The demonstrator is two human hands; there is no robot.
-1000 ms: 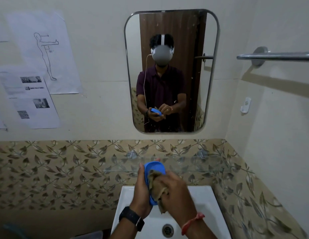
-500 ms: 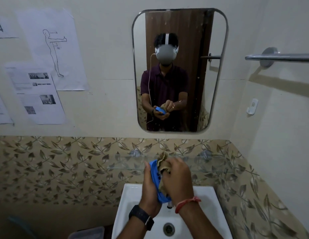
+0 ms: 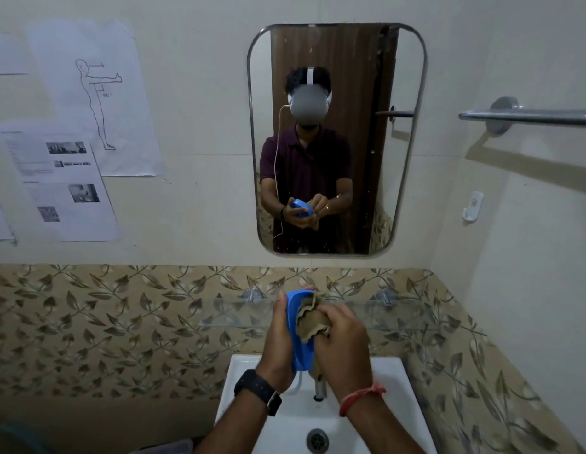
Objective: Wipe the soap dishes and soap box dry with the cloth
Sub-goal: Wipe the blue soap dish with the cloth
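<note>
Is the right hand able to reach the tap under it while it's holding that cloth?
Probably yes. The right hand is just above the tap with nothing between them. But it grips the cloth against the blue soap dish, so it would have to stop wiping first.

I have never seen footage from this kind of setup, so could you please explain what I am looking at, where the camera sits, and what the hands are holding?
There is no machine here: a person works with two bare hands. The single camera is worn on the person's head and looks forward and down, so the arms enter from the bottom edge. The mirror on the wall shows the same person from the front.

The left hand, with a dark watch at the wrist, grips a blue soap dish stood on edge. The right hand, with a red thread at the wrist, presses a brown cloth against the dish. Both are held above a white sink. A glass shelf runs along the leaf-patterned tiles behind, and a towel rail is mounted at the right.
</note>
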